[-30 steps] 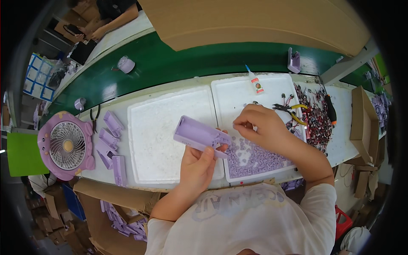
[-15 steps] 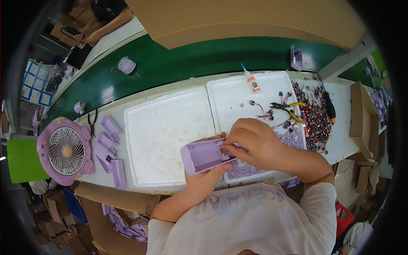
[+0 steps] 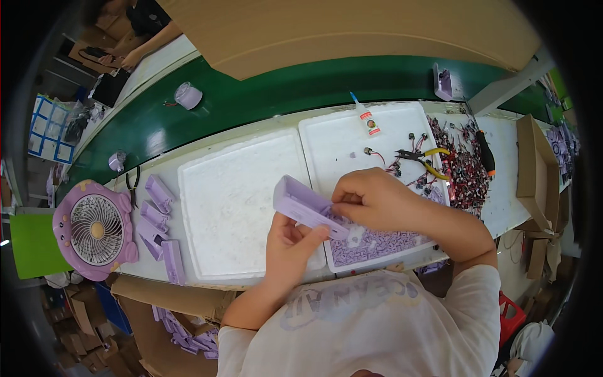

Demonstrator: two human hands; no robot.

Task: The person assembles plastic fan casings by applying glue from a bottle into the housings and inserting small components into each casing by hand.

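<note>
A light purple plastic housing (image 3: 303, 202), long and box-shaped with an open side, is tilted over the join of two white foam trays. My left hand (image 3: 290, 246) grips it from below, thumb on its near wall. At the housing's right end, the bent fingers of my right hand (image 3: 370, 200) are pinched together against its inside. What those fingers hold, if anything, is hidden. Below my right hand, many small purple plastic pieces (image 3: 370, 250) lie in the right foam tray (image 3: 333, 138).
Yellow-handled pliers (image 3: 433, 162), a glue bottle (image 3: 368, 120) and several wired parts lie on the right tray. Beyond are a heap of wired parts (image 3: 461, 176) and a screwdriver (image 3: 485, 151). Left stand a purple fan (image 3: 95, 229) and several housings (image 3: 159, 193). A co-worker (image 3: 147, 34) sits far left.
The housing has tipped, its left end rising and its open side turning away from me. My left hand has shifted its hold lower; my right hand stays at the right end.
</note>
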